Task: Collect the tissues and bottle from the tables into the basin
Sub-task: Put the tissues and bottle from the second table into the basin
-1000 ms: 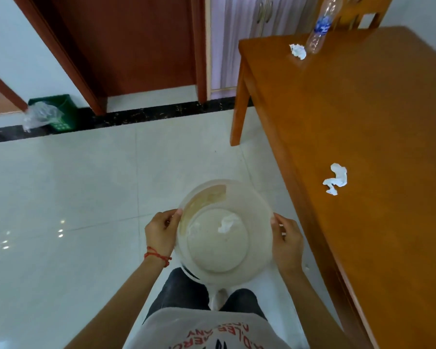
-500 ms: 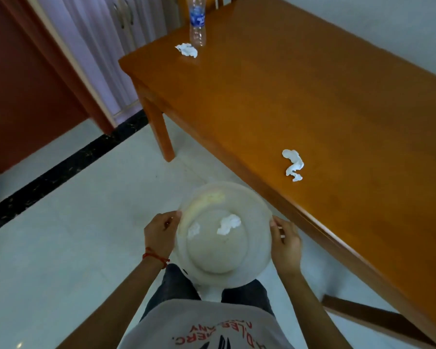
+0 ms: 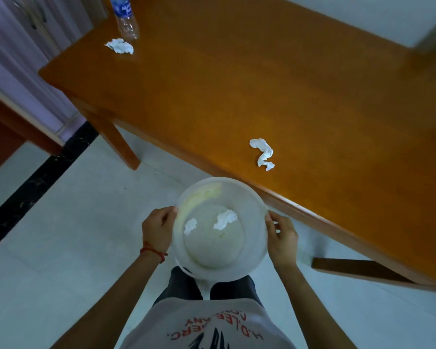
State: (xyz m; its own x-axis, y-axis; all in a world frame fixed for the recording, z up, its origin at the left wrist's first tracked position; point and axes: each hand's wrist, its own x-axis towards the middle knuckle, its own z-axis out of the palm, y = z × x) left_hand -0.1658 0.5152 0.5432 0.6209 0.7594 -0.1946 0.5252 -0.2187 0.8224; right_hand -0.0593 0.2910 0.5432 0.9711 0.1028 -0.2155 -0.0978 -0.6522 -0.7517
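Note:
I hold a translucent white basin (image 3: pixel 256 250) at waist height, my left hand (image 3: pixel 157 230) gripping its left rim and my right hand (image 3: pixel 282 239) its right rim. Two crumpled tissues (image 3: pixel 224 219) lie inside on its bottom. The basin's far rim is close to the front edge of the orange wooden table (image 3: pixel 237 91). On the table, a crumpled white tissue (image 3: pixel 262 153) lies just beyond the basin. At the far left corner another tissue (image 3: pixel 120 46) lies beside an upright clear plastic bottle (image 3: pixel 125 17) with a blue label.
Pale tiled floor (image 3: pixel 61 248) spreads to the left, crossed by a black strip (image 3: pixel 35 182). A table leg (image 3: pixel 122 147) stands left of the basin, and a wooden crossbar (image 3: pixel 358 269) runs under the table at right. Purple cabinet doors (image 3: pixel 35 26) stand behind the table's corner.
The view has swung right and nearer to the table, so the near tissue now lies straight ahead of the basin. Both hands keep their hold on the rim.

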